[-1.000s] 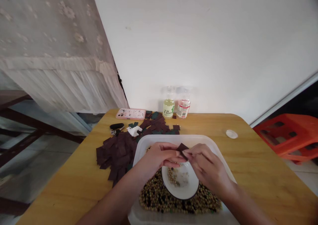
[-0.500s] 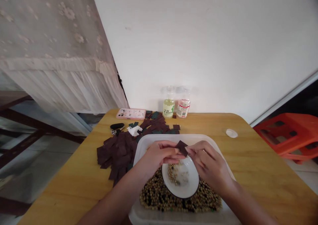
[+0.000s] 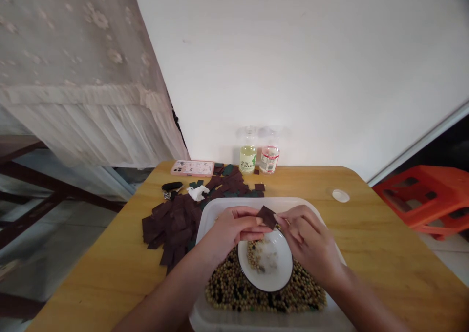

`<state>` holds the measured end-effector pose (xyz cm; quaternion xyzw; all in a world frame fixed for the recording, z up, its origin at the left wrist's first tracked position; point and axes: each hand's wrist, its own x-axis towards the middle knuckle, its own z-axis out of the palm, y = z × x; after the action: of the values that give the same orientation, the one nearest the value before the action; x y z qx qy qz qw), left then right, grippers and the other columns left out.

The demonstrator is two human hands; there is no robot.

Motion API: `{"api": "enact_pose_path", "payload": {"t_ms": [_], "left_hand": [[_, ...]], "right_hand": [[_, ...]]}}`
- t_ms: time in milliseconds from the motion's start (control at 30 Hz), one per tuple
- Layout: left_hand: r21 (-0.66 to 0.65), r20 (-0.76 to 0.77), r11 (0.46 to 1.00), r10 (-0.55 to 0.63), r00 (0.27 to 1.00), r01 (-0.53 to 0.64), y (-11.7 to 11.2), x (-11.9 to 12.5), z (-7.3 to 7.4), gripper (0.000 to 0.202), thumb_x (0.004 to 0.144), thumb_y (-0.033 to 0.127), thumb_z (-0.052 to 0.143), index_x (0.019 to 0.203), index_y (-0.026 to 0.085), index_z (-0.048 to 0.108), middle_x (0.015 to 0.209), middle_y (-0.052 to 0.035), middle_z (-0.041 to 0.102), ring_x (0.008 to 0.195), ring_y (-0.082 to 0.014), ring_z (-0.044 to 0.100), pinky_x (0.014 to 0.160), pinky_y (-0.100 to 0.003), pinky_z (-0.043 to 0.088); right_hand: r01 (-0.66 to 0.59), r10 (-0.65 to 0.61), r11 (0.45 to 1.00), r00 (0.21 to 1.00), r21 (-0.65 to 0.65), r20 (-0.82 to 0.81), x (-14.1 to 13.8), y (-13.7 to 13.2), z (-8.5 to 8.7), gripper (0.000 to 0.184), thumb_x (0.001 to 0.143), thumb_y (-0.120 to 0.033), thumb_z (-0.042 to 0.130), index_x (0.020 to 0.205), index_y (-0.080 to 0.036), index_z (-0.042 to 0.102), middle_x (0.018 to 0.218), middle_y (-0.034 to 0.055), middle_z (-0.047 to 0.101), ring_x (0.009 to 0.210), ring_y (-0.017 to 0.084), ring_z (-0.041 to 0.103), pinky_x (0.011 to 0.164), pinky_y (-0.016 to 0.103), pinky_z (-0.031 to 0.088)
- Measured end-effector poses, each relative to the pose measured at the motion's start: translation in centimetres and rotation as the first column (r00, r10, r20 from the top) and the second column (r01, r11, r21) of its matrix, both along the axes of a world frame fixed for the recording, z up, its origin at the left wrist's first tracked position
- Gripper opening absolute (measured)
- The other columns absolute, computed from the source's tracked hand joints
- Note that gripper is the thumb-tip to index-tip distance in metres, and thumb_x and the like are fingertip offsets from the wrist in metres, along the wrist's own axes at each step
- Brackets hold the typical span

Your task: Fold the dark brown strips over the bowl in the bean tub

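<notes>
Between my two hands is a small dark brown square piece point(image 3: 267, 217), held above a white bowl point(image 3: 282, 279). My left hand point(image 3: 242, 224) pinches its left side between thumb and fingers. At its right corner, the thumb and index finger of my right hand point(image 3: 307, 234) are closed; whether they also grip something tiny I cannot make out. Inside the bowl are small tan beads point(image 3: 252, 256) and a whitish patch. The bowl rests on many tan and black beads point(image 3: 264, 302) in a white tray point(image 3: 205, 317).
Dark brown squares point(image 3: 179, 224) lie heaped left of the tray on the wooden table point(image 3: 384, 254). Behind are a crumpled tissue point(image 3: 198, 193), a black key fob point(image 3: 172, 186), a phone point(image 3: 192, 168) and two bottles point(image 3: 248, 158) point(image 3: 269, 160). A white lid point(image 3: 340, 196) lies right; an orange stool point(image 3: 425, 200) stands beyond.
The brown square has tilted slightly flatter between my hands. My right hand has shifted a little; the bowl and tray stay in place.
</notes>
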<state>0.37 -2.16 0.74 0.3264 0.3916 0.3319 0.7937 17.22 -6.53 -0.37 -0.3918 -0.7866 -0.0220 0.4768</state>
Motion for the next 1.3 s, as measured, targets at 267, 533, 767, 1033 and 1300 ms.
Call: {"api": "enact_pose_path", "payload": {"t_ms": [267,533,767,1033,1300], "left_hand": [[0.001,-0.032,1.0,-0.028,0.999,0.028,0.0,-0.2,-0.2,0.022,0.057,0.02,0.075,0.075,0.013,0.066,0.073,-0.0056,0.071,0.069,-0.0172,0.068,0.064,-0.024,0.053],[-0.025,-0.088,0.964,-0.267,0.96,0.266,0.1,-0.4,-0.5,0.023,0.056,0.017,0.073,0.078,0.012,0.068,0.075,-0.0062,0.071,0.071,-0.0188,0.068,0.067,-0.026,0.052],[-0.032,-0.079,0.978,-0.207,0.975,0.205,0.2,-0.5,-0.4,0.021,0.057,0.019,0.075,0.075,0.013,0.066,0.072,-0.0058,0.071,0.071,-0.0189,0.068,0.068,-0.027,0.052],[-0.023,-0.125,0.968,-0.25,0.96,0.249,0.1,-0.5,0.0,0.027,0.054,0.024,0.076,0.076,0.012,0.067,0.071,-0.0059,0.07,0.073,-0.02,0.068,0.068,-0.027,0.05],[-0.008,-0.092,0.974,-0.224,0.97,0.224,0.2,-0.6,-0.2,0.027,0.054,0.023,0.075,0.076,0.012,0.065,0.07,-0.0065,0.07,0.069,-0.0192,0.068,0.063,-0.025,0.051]], "right_hand": [[-0.03,0.031,0.999,0.999,-0.015,0.041,0.1,0.2,-0.2,0.021,0.078,-0.001,0.05,0.067,-0.018,0.047,0.075,0.0039,0.055,0.073,0.014,0.054,0.061,0.027,0.046],[-0.102,0.116,0.989,0.984,-0.105,0.137,0.4,0.3,-0.6,0.015,0.079,-0.004,0.049,0.074,-0.018,0.052,0.08,0.005,0.058,0.075,0.015,0.055,0.062,0.028,0.047],[-0.115,0.115,0.988,0.993,-0.105,-0.008,0.2,0.6,0.8,0.015,0.08,-0.006,0.051,0.075,-0.021,0.048,0.079,0.0037,0.06,0.074,0.014,0.059,0.064,0.027,0.05],[-0.184,0.177,0.969,0.983,-0.164,-0.055,0.3,0.9,1.0,0.019,0.079,-0.005,0.054,0.089,-0.021,0.051,0.088,0.0044,0.062,0.086,0.013,0.061,0.071,0.024,0.053],[-0.239,0.228,0.959,0.97,-0.151,-0.086,0.5,1.2,1.1,0.015,0.081,-0.008,0.052,0.088,-0.022,0.051,0.087,0.0042,0.066,0.087,0.014,0.063,0.071,0.025,0.055]]}}
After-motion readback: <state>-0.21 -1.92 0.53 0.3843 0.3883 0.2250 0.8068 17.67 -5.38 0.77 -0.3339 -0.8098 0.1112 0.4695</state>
